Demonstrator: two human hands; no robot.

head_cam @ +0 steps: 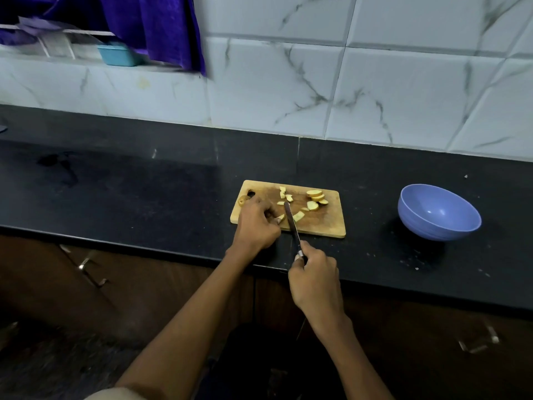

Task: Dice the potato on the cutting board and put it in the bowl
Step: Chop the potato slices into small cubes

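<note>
A wooden cutting board lies on the black counter. Pale potato slices sit at its far right, with smaller cut pieces scattered around the middle. My left hand rests on the board's left part, fingers curled on a small potato piece. My right hand grips the handle of a knife; its blade lies across the board just right of that piece. The blue bowl stands empty on the counter to the right of the board.
The black counter runs along a marble-tiled wall. A potato end sits at the board's left corner. A teal container and purple cloth sit at a ledge, back left. Cabinet handles show below the counter edge.
</note>
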